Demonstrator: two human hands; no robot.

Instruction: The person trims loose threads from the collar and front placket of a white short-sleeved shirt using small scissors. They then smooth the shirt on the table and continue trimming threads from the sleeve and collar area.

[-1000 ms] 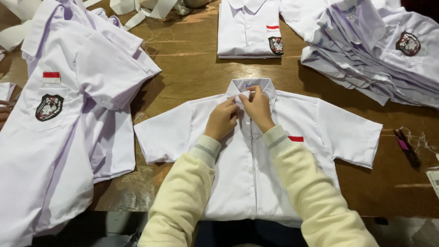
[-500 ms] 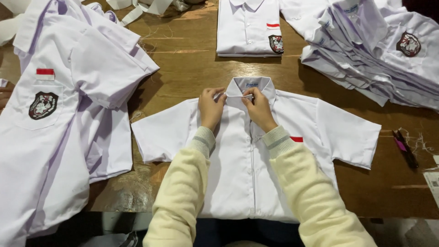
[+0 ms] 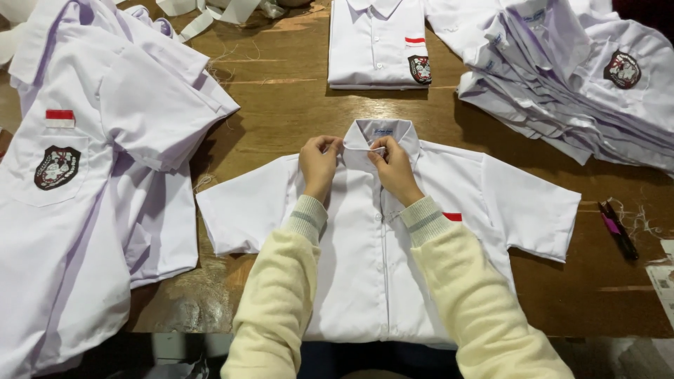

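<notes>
The white shirt [image 3: 365,267] is spread face up on the wooden surface [image 3: 281,112], directly beneath both hands. Its collar [image 3: 382,137] is pinched at the left point by the left hand [image 3: 319,163], fingers closed on the cloth. The collar's front edge is gripped by the right hand [image 3: 394,168], likewise closed. A folded shirt [image 3: 375,42] is seen just beyond the hands.

a white short-sleeved shirt [image 3: 365,267] lies flat on the wooden table [image 3: 281,119]. the left hand [image 3: 319,163] and right hand [image 3: 394,168] both pinch its collar [image 3: 382,133]. shirt piles [image 3: 91,175] sit either side, a folded shirt [image 3: 375,45] beyond.
</notes>
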